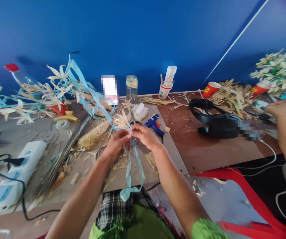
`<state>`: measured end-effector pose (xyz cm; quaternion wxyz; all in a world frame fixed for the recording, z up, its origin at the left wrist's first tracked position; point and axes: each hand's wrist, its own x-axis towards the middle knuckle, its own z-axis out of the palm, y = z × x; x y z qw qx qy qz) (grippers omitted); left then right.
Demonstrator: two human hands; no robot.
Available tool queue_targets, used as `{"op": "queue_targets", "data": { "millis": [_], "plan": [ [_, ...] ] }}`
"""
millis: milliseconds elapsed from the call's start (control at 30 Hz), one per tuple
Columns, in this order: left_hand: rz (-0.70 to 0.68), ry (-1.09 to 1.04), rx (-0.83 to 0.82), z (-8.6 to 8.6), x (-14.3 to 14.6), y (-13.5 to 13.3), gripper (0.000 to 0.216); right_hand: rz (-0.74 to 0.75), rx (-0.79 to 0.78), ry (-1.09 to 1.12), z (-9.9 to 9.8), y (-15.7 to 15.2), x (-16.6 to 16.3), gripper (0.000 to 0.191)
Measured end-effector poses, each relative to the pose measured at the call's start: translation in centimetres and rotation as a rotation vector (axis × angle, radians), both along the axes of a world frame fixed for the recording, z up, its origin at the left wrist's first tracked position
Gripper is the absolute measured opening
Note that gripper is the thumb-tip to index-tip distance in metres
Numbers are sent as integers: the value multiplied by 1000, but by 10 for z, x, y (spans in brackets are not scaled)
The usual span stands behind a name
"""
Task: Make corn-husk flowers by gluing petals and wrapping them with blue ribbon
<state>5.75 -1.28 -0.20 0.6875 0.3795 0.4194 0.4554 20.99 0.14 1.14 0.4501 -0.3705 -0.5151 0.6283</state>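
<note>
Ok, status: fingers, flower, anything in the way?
Left fingers and right fingers pinched together at base of pale flower. Blue ribbon dangling below. Glue gun close beyond, to the right.

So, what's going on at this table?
A person's left hand and right hand meet just below a pale flower, fingertips pinching at light-blue ribbon, which hangs in a loop toward the lap. A blue glue gun lies just beyond the right hand, and a bundle of thin wires lies to the left among dry scraps. Another person's hand shows at far right.
</note>
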Motion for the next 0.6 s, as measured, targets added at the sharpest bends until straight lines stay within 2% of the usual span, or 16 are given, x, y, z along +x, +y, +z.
{"op": "queue_targets", "data": {
  "millis": [100,167,233,367,600],
  "plan": [
    [254,157,216,4,2,-3,33,-39,-29,-28,3,-1,-2,24],
    [306,220,289,8,4,-5,28,-49,-72,-64,2,-2,-5,26],
    [256,230,269,11,5,-6,25,-48,-94,-87,-1,-1,-7,27],
    [146,179,98,8,5,-6,28,-84,-56,-146,-7,0,-10,24],
    [-21,-129,-217,3,-4,2,26,-125,25,-213,-14,1,-12,23]
  ]
}}
